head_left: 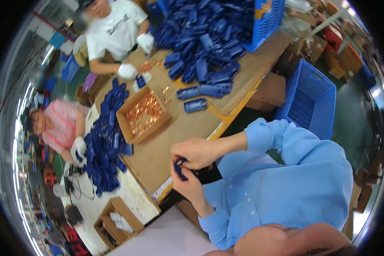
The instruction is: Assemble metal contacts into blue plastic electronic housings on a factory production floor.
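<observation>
Just off the near edge of the brown work table, I hold a small dark blue plastic housing with a light metallic spot on it. My left hand is wrapped round it from below. My right hand is closed at its upper side, fingers bent against it; anything small in those fingertips is hidden. On the table ahead, an open cardboard box holds many thin copper-coloured metal pieces. A single blue housing lies nearest on the board, beside a row of similar ones.
A large heap of blue housings spills from a blue crate at the back. Another pile lies left. Two people in white gloves work across the table. A blue basket stands right; a divided cardboard box sits lower left.
</observation>
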`<act>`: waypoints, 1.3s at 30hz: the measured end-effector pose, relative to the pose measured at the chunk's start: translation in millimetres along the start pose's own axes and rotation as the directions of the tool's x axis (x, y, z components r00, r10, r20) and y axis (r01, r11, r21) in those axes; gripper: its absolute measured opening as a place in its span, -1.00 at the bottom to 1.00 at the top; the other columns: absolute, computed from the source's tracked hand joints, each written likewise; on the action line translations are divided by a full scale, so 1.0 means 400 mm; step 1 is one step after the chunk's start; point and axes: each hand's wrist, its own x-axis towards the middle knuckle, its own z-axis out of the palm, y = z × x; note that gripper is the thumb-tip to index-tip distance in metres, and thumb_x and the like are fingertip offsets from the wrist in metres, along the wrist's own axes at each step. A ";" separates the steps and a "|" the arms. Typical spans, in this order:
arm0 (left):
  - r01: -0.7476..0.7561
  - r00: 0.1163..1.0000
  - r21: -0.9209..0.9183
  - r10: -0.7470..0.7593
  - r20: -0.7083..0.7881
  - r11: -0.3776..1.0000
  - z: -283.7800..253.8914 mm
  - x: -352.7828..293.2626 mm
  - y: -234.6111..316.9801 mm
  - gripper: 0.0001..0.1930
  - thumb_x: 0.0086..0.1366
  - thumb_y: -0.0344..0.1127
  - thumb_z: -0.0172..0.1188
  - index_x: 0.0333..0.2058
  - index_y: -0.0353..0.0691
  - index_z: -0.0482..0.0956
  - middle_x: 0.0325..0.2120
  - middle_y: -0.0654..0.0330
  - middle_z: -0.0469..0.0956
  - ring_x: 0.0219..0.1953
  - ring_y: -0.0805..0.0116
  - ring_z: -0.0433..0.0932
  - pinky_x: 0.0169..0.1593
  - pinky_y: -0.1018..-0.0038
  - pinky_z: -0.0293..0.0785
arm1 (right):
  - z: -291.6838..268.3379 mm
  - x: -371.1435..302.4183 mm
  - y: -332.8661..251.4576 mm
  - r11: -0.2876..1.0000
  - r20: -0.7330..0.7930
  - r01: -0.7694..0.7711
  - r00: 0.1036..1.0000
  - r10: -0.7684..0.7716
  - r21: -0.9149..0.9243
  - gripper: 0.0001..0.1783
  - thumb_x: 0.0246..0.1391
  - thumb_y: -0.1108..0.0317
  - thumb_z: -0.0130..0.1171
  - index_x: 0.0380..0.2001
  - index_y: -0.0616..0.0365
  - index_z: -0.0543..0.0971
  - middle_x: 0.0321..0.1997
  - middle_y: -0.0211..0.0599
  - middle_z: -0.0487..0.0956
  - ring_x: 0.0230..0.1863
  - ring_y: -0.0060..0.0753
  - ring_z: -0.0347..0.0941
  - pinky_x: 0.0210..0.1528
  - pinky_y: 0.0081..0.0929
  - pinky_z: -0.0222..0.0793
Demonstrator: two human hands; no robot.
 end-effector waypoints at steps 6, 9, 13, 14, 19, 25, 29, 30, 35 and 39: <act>-0.153 0.988 0.117 0.151 0.033 0.981 0.010 0.004 0.000 -0.63 0.36 -0.46 -0.02 0.10 -0.49 0.39 -0.08 -0.02 0.55 -0.07 0.27 0.54 0.00 0.44 0.46 | 0.017 -0.026 0.009 0.999 -0.073 0.047 0.996 -0.048 -0.020 -0.65 -0.05 0.43 0.20 -0.17 0.16 0.38 -0.14 -0.11 0.42 -0.09 0.05 0.43 -0.13 -0.12 0.39; -0.185 0.982 0.126 0.180 0.051 0.975 0.021 0.006 0.005 -0.64 0.34 -0.48 -0.01 0.08 -0.50 0.41 -0.04 -0.06 0.53 -0.03 0.21 0.53 0.05 0.40 0.43 | 0.006 -0.038 -0.002 1.000 -0.108 -0.008 0.994 0.007 0.000 -0.66 -0.07 0.44 0.17 -0.17 0.16 0.38 -0.14 -0.10 0.43 -0.08 0.06 0.42 -0.11 -0.08 0.38; -0.196 0.980 0.166 0.188 0.063 0.967 0.019 0.012 0.002 -0.64 0.32 -0.51 -0.01 0.07 -0.49 0.43 -0.04 -0.04 0.53 -0.04 0.22 0.52 0.02 0.42 0.44 | 0.006 -0.037 0.003 1.000 -0.146 -0.016 0.989 0.019 0.021 -0.67 -0.11 0.44 0.17 -0.20 0.16 0.40 -0.15 -0.12 0.46 -0.06 0.05 0.42 -0.10 -0.09 0.38; -0.202 0.979 0.171 0.193 0.067 0.964 0.017 0.013 0.002 -0.64 0.32 -0.51 -0.01 0.07 -0.48 0.43 -0.04 -0.04 0.53 -0.05 0.22 0.53 -0.01 0.42 0.45 | 0.008 -0.034 0.007 1.000 -0.142 -0.017 0.990 0.020 0.025 -0.67 -0.13 0.43 0.19 -0.22 0.16 0.41 -0.17 -0.13 0.47 -0.05 0.03 0.42 -0.11 -0.11 0.38; -0.212 0.975 0.189 0.196 0.100 0.959 -0.003 0.022 -0.019 -0.65 0.32 -0.51 0.00 0.07 -0.47 0.43 -0.08 -0.01 0.54 -0.17 0.28 0.55 -0.17 0.47 0.51 | 0.024 -0.015 0.030 0.996 -0.125 -0.056 0.990 0.063 0.063 -0.65 -0.21 0.40 0.24 -0.27 0.14 0.43 -0.22 -0.16 0.51 -0.07 -0.01 0.43 -0.14 -0.13 0.38; -0.223 0.970 0.239 0.192 0.148 0.945 -0.029 0.028 -0.042 -0.66 0.34 -0.47 0.01 0.07 -0.46 0.42 -0.15 0.04 0.54 -0.30 0.37 0.53 -0.34 0.53 0.49 | 0.049 -0.015 0.030 0.997 -0.161 -0.063 0.985 0.069 0.040 -0.65 -0.26 0.35 0.27 -0.32 0.13 0.44 -0.26 -0.16 0.52 -0.13 -0.02 0.45 -0.19 -0.10 0.36; -0.253 0.960 0.222 0.216 0.179 0.941 -0.051 0.040 -0.083 -0.66 0.35 -0.44 0.02 0.07 -0.43 0.42 -0.18 0.07 0.54 -0.37 0.42 0.52 -0.41 0.58 0.46 | 0.061 -0.033 0.024 0.999 -0.213 -0.033 0.976 0.041 0.044 -0.67 -0.25 0.34 0.27 -0.33 0.11 0.45 -0.29 -0.15 0.53 -0.15 0.00 0.47 -0.21 -0.08 0.36; -0.259 0.957 0.222 0.218 0.192 0.940 -0.051 0.037 -0.080 -0.66 0.35 -0.44 0.02 0.07 -0.43 0.42 -0.18 0.07 0.54 -0.37 0.42 0.52 -0.41 0.58 0.46 | 0.056 -0.039 0.014 0.998 -0.225 -0.037 0.973 0.046 0.045 -0.67 -0.25 0.34 0.27 -0.33 0.11 0.45 -0.29 -0.15 0.53 -0.15 0.00 0.47 -0.21 -0.08 0.36; -0.119 0.963 0.212 0.060 0.262 0.970 -0.062 0.039 -0.071 -0.65 0.36 -0.40 0.00 0.06 -0.45 0.43 -0.13 -0.03 0.55 -0.21 0.24 0.54 -0.16 0.44 0.49 | 0.021 -0.068 -0.004 0.998 -0.156 -0.029 0.988 0.020 -0.056 -0.74 -0.13 0.36 0.20 -0.32 0.11 0.42 -0.27 -0.15 0.52 -0.16 0.03 0.49 -0.24 -0.07 0.37; -0.072 0.956 0.215 0.006 0.293 0.974 -0.042 0.035 -0.050 -0.66 0.37 -0.37 -0.01 0.04 -0.45 0.44 -0.22 0.01 0.55 -0.39 0.32 0.51 -0.34 0.48 0.46 | 0.009 -0.072 -0.012 0.987 -0.144 -0.121 0.984 0.106 -0.102 -0.74 -0.14 0.34 0.21 -0.32 0.11 0.43 -0.30 -0.13 0.54 -0.19 0.05 0.50 -0.26 -0.05 0.37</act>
